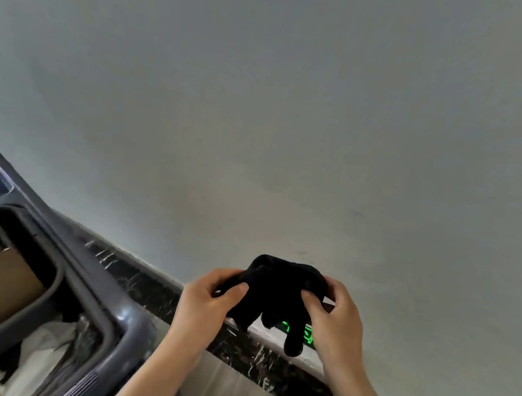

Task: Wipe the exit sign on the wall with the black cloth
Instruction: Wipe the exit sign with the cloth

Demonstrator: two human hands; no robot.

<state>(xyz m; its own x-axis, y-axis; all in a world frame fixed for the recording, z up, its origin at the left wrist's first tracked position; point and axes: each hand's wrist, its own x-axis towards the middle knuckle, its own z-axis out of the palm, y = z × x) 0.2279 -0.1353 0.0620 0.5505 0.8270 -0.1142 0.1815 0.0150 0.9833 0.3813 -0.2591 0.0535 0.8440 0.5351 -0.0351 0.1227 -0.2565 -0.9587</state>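
Observation:
Both hands hold a bunched black cloth (278, 292) in front of the pale wall, low in the view. My left hand (205, 302) grips its left side with thumb on top; my right hand (335, 320) pinches its right side. A loose end of the cloth hangs down between them. Just behind and below the cloth, the exit sign (309, 335) sits low on the wall near the dark skirting, its green glowing marks mostly hidden by the cloth and my right hand.
A grey plastic cart (101, 306) with white linen and a brown board in it stands at the lower left, close to the wall. A black marbled skirting (142, 282) runs along the foot of the grey-white wall (264, 100).

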